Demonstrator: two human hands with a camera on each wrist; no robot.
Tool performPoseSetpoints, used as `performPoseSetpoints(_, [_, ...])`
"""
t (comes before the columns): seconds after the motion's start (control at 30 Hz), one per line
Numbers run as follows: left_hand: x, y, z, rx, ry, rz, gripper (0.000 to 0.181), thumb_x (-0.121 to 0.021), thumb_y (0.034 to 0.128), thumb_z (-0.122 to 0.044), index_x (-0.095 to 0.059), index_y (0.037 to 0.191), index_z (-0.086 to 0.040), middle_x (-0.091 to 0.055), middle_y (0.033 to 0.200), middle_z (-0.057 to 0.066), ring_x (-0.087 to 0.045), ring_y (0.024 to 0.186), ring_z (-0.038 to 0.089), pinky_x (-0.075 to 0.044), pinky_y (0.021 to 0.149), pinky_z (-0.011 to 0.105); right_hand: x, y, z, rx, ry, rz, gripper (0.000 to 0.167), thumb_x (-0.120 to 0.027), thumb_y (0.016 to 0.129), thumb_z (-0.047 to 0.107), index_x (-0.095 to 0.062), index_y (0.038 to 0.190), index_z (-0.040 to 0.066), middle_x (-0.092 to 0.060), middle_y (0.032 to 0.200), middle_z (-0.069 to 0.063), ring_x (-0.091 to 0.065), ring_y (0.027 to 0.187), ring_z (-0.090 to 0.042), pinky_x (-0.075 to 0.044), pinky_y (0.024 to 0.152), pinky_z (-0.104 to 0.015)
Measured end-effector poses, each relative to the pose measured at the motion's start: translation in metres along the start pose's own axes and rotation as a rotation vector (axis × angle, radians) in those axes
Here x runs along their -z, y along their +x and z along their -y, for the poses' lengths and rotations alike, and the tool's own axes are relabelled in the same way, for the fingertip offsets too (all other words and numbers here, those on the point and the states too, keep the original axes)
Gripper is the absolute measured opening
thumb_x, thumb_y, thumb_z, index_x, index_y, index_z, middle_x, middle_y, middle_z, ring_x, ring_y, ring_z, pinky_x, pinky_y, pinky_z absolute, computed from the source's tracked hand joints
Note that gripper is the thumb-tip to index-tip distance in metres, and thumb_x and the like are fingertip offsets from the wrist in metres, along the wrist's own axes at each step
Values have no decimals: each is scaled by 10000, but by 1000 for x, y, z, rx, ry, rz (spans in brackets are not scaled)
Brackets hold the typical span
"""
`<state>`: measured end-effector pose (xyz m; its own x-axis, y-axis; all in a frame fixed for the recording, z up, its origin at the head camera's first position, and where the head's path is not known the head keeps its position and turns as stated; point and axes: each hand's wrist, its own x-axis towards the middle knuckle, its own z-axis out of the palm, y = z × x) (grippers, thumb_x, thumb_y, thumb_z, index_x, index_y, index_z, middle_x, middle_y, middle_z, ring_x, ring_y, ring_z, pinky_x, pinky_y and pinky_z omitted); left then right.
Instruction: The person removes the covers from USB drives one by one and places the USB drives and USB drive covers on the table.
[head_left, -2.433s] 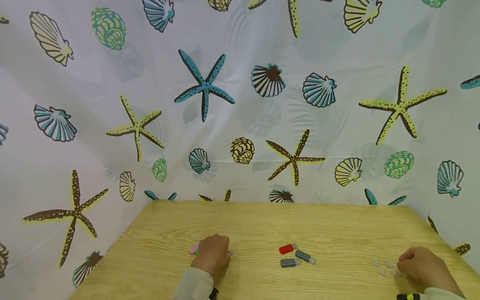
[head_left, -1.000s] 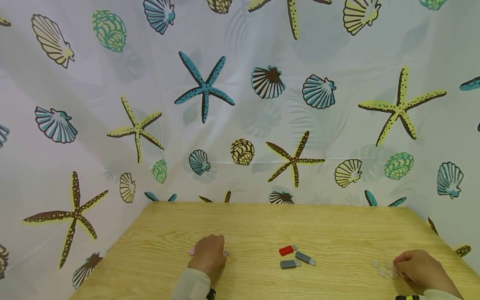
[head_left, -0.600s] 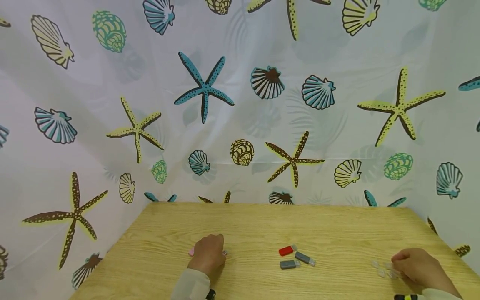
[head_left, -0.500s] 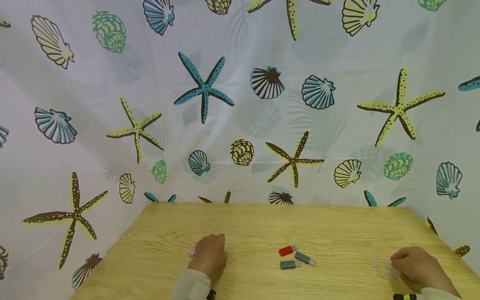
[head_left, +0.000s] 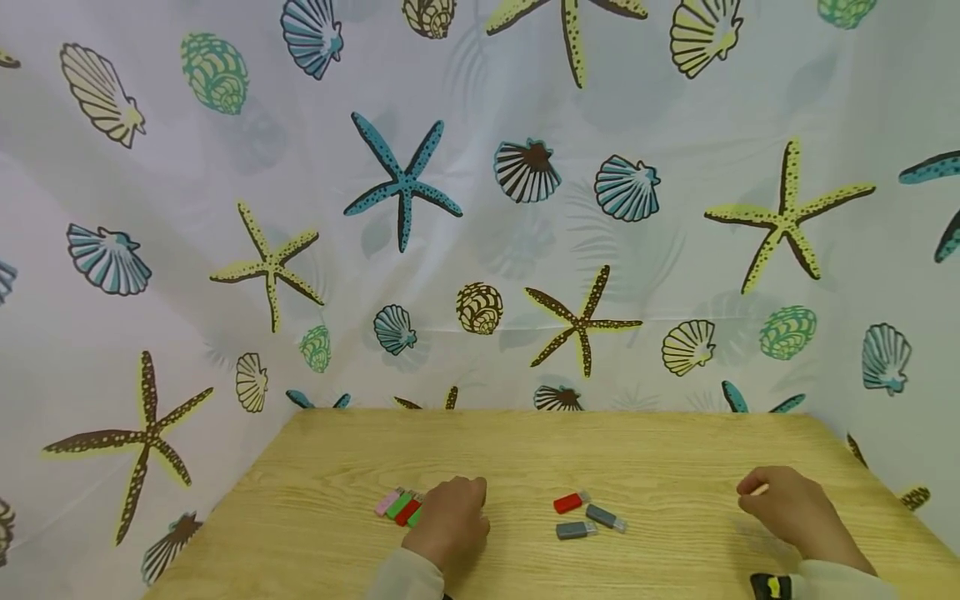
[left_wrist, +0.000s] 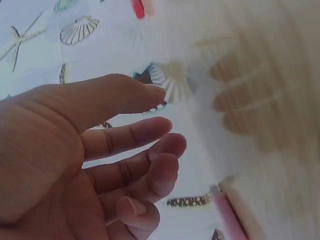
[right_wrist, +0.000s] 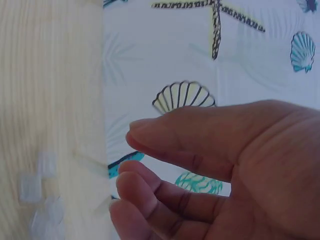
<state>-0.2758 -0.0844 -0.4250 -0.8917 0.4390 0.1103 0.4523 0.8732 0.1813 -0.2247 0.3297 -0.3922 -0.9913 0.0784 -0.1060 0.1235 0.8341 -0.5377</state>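
Note:
My left hand (head_left: 453,517) hovers just right of a row of USB flash drives: a pink one (head_left: 387,502), a green one (head_left: 399,506), a red one (head_left: 408,511) and another green one, partly hidden by the hand. In the left wrist view, the fingers are loosely bent with nothing between them; the pink flash drive (left_wrist: 227,215) shows below. My right hand (head_left: 791,508) is raised over the table at the right. The right wrist view shows its thumb and fingers apart, holding nothing. Several clear caps (right_wrist: 31,187) lie on the wood below it, blurred in the head view.
Between the hands lie a red flash drive (head_left: 567,502) and two grey ones, the upper grey drive (head_left: 602,517) and the lower grey drive (head_left: 572,530). They rest on a wooden table (head_left: 510,450). A shell-and-starfish curtain (head_left: 480,233) hangs behind and at both sides.
My left hand has lifted and shifted right, uncovering the row of drives. My right hand has moved up and left from beside the clear caps. The middle drives lie as before.

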Motion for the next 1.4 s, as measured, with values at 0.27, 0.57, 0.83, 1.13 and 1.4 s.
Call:
performPoseSetpoints(0.27, [-13, 5, -25, -85, 23, -19, 117, -720, 781, -108, -604, 790, -121, -552, 698, -39, -498, 599, 107, -427, 536, 273, -9, -5, 38, 133, -33, -92, 169, -653, 875, 137, -665, 989, 13, -670, 914, -97, -612, 768, -239, -493, 640, -433])
performPoseSetpoints(0.57, [-15, 12, -53, -121, 3, 57, 127, -723, 761, -117, -651, 865, -130, -560, 746, -43, -486, 634, 96, -440, 577, 271, -18, -13, 69, 173, -32, -104, 129, -659, 867, 129, -672, 972, 56, -645, 900, -78, -584, 774, -226, -480, 637, -419])
performPoseSetpoints(0.83, [-16, 18, -78, -120, 172, 56, 197, -751, 750, -193, -672, 920, -132, -590, 703, -13, -511, 579, 143, -432, 524, 304, -29, -15, 85, 203, -35, -109, 96, -686, 845, 108, -676, 936, 82, -612, 848, -53, -554, 738, -202, -469, 631, -399])
performPoseSetpoints(1.13, [-26, 27, -93, -92, 309, 35, 179, -780, 760, -261, -678, 862, -154, -576, 646, -28, -492, 539, 135, -411, 479, 290, -32, -14, 89, 173, -43, -55, 110, -699, 856, 139, -675, 949, 86, -603, 844, -45, -547, 732, -193, -470, 639, -400])
performPoseSetpoints(1.4, [-29, 29, -99, -92, 338, -16, 74, -764, 782, -200, -712, 744, -162, -565, 594, -45, -468, 501, 112, -398, 450, 267, -32, -15, 92, 184, -32, -51, 108, -706, 849, 128, -678, 945, 85, -615, 840, -47, -564, 736, -192, -480, 634, -400])
